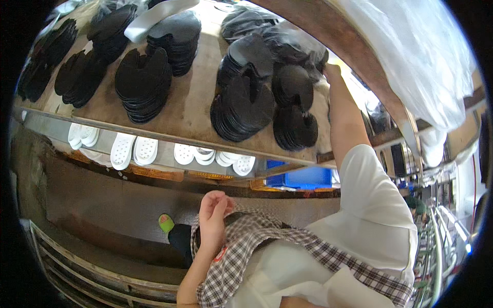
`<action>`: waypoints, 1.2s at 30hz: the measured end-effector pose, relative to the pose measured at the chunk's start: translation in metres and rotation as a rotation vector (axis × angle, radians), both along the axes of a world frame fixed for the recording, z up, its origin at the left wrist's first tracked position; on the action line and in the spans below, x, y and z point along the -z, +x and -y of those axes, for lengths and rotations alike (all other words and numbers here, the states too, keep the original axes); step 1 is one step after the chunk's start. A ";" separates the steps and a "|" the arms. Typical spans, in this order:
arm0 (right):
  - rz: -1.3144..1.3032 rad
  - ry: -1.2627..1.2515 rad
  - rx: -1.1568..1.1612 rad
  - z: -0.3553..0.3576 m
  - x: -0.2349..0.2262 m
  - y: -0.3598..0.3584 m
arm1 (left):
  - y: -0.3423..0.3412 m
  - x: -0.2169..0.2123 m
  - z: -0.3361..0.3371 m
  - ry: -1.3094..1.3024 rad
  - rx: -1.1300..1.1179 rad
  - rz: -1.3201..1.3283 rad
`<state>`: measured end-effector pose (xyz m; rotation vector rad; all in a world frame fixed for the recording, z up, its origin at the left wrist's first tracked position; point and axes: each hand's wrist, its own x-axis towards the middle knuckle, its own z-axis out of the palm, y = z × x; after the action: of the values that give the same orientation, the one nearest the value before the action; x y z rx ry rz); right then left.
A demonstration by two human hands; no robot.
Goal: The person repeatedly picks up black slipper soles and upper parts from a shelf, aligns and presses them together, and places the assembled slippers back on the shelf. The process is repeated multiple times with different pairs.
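My left hand [214, 211] is held low in front of my checked apron [241, 236], its fingers curled in toward the thumb, and no object shows in it. My right arm stretches up and forward over the right end of the wooden shelf [192, 110]. At its far end my right hand [333, 71] is beside black pieces in a clear plastic bag [292, 43]; its fingers are hidden. Closer on the shelf stand stacks of flat black notched pieces, among them a front stack [244, 108], a smaller stack [295, 128] and a left stack [143, 82].
Under the shelf are white perforated clog-like shoes [122, 150] and a blue bin [308, 178]. A white strip [154, 19] lies across the back stacks. Clear plastic sheeting [416, 56] hangs at upper right. A slatted wooden rack [92, 272] stands at lower left.
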<state>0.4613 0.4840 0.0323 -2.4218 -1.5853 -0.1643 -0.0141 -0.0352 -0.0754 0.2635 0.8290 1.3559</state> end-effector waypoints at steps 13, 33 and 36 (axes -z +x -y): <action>-1.120 0.033 0.141 -0.008 -0.033 -0.047 | 0.023 0.027 -0.020 -0.117 -0.114 0.070; -1.602 0.812 -0.620 0.089 -0.117 -0.077 | 0.015 0.016 -0.011 -0.085 0.064 0.090; -1.773 0.884 -0.750 0.101 -0.102 -0.102 | 0.015 0.003 -0.016 -0.018 0.196 0.028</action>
<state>0.3595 0.3829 0.1346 -0.5103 -0.8944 0.9041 0.0014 -0.0190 -0.0780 0.3032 0.7708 1.1664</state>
